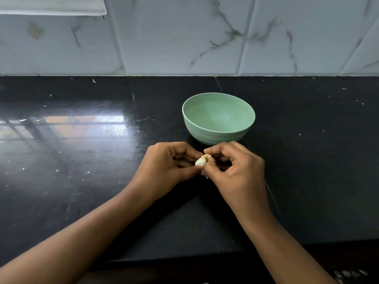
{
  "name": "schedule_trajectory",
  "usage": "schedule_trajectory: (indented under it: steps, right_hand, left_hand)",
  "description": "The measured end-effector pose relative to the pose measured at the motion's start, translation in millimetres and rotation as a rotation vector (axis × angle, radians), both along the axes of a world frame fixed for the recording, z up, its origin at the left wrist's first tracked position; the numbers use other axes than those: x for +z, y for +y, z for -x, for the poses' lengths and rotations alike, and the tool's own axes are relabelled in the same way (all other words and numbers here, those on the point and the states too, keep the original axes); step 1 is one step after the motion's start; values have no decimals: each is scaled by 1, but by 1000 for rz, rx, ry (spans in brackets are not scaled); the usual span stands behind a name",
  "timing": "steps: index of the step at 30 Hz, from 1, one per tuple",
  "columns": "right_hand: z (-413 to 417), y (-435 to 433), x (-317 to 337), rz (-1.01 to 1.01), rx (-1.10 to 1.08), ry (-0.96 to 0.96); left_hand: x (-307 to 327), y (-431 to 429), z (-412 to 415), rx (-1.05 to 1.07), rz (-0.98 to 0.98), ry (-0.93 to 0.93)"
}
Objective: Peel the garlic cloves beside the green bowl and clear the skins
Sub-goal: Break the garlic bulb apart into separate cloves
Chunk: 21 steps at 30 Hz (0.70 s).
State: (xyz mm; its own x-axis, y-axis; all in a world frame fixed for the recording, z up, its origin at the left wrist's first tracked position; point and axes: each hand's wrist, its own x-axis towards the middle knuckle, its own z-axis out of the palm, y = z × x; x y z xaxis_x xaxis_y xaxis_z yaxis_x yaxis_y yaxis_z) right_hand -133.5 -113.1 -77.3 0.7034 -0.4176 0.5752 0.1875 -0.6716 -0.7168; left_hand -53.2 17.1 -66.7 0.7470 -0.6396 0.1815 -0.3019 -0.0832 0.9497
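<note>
Risk 1: the garlic clove [200, 161] is small and held only at the fingertips; if the right hand [235, 167] tugs harder than the left hand [170, 162] holds, the clove could pop free, drop to the black countertop [82, 181] and roll toward its front edge.
Risk 2: papery skin tends to tear into flakes; light scraps could scatter among the pale specks on the counter and be hard to gather, or land in the green bowl [217, 134].
Risk 3: a nail pressed too deep would gouge the flesh.

Grip: left fingers and thumb curled, clamped on the clove's rounded lower end; right thumb and forefinger pinched together on its upper end; remaining fingers curled.

Position: clove held between both hands above the counter, just in front of the bowl.

Appearance: pale cream and smooth below; brownish, ruffled skin at the top. Small pale scrap [206, 176] under the right thumb; cannot tell if hanging or lying.
</note>
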Motion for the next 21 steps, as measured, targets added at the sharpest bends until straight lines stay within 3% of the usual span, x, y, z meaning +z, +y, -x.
schedule_trajectory:
  steps: [8, 15, 18, 21]
  right_hand:
    - [0, 1, 1, -179, 18, 32]
    - [-2, -2, 5, -547, 106, 189]
    - [-3, -4, 11, -820, 157, 187]
    - [-3, -6, 16, -910, 165, 199]
  left_hand:
    - [-1, 0, -3, -18, -20, 20]
    - [7, 2, -6, -58, -64, 162]
    - [13, 5, -8, 8, -75, 173]
    - [17, 10, -14, 77, -79, 252]
